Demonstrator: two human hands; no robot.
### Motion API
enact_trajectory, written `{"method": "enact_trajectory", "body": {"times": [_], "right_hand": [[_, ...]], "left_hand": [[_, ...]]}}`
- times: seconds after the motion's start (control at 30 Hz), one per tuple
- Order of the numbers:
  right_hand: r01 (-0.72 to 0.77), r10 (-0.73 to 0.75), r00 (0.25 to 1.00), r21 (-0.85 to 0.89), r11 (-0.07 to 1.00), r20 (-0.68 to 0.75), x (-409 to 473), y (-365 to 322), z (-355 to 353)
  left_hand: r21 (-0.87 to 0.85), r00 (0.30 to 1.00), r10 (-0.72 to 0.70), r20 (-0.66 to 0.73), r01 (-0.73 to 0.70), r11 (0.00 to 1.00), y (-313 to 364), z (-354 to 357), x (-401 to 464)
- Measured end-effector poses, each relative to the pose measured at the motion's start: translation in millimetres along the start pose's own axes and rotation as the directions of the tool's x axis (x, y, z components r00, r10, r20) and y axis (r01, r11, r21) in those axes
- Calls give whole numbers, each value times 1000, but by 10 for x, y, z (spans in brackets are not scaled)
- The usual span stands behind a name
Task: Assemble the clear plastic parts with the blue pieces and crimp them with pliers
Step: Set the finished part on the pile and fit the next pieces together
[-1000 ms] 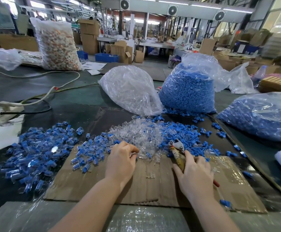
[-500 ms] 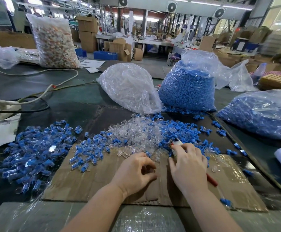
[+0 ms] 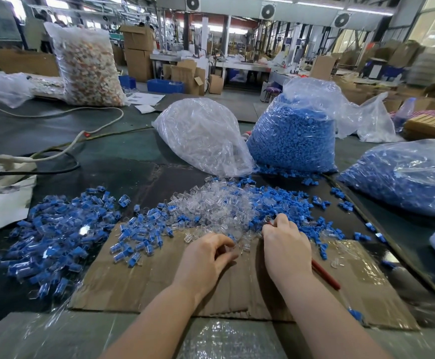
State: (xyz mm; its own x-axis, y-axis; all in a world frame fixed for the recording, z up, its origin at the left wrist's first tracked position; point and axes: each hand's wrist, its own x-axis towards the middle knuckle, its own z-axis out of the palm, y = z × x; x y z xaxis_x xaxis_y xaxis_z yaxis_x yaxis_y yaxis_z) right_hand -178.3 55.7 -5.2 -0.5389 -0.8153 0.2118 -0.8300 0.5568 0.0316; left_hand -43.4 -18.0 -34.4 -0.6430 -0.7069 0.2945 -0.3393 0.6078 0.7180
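- Here my left hand (image 3: 206, 257) rests on the flat brown cardboard sheet (image 3: 138, 283), its fingers curled inward with thumb and forefinger pinching something small at the near edge of the heap of loose clear plastic parts (image 3: 211, 206); what exactly sits between them is too small to tell.
- My right hand (image 3: 286, 247) lies just beside it, fingers curled round the red-handled pliers (image 3: 325, 274), whose handle sticks out behind my palm across the cardboard.
- The tool's head is hidden under my fingers, which reach into the spot where the clear heap meets the scatter of loose small blue plastic pieces (image 3: 283, 203).
- The clear heap lies directly ahead of both hands, touching my fingertips; the blue pieces spread to its right and beyond my right hand.
- To the left, well apart from my left hand, sits a wide pile of assembled blue-and-clear parts (image 3: 55, 234), spilling from the dark tabletop (image 3: 123, 161) onto the cardboard.
- Farther back stand a transparent bag of clear parts (image 3: 203, 136) and, touching it on the right, an open bag of blue pieces (image 3: 294, 136).
- Another filled bag of blue parts (image 3: 403, 177) lies at the right.
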Motion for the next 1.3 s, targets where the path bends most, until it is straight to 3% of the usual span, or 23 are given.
{"method": "enact_trajectory", "body": {"times": [0.33,0.57,0.73,0.9,1.3], "right_hand": [[8,-6,1000,61,998,-22,35,34,30],[115,-87,976,130,985,-199,-122,-116,67],[195,-53,954,476,858,-295,-261,-229,116],[210,35,945,687,696,-324,-358,-229,194],[194,66,953,761,619,-297,-411,-218,176]], "left_hand": [[-52,1000,-21,14,22,998,-8,-22,-18],[-111,998,-53,-33,50,993,-14,-34,-12],[-202,994,-92,-59,79,976,-8,-34,7],[-276,990,-123,-63,102,956,-44,-5,26],[-274,992,-124,-27,112,955,-55,-22,13]]}}
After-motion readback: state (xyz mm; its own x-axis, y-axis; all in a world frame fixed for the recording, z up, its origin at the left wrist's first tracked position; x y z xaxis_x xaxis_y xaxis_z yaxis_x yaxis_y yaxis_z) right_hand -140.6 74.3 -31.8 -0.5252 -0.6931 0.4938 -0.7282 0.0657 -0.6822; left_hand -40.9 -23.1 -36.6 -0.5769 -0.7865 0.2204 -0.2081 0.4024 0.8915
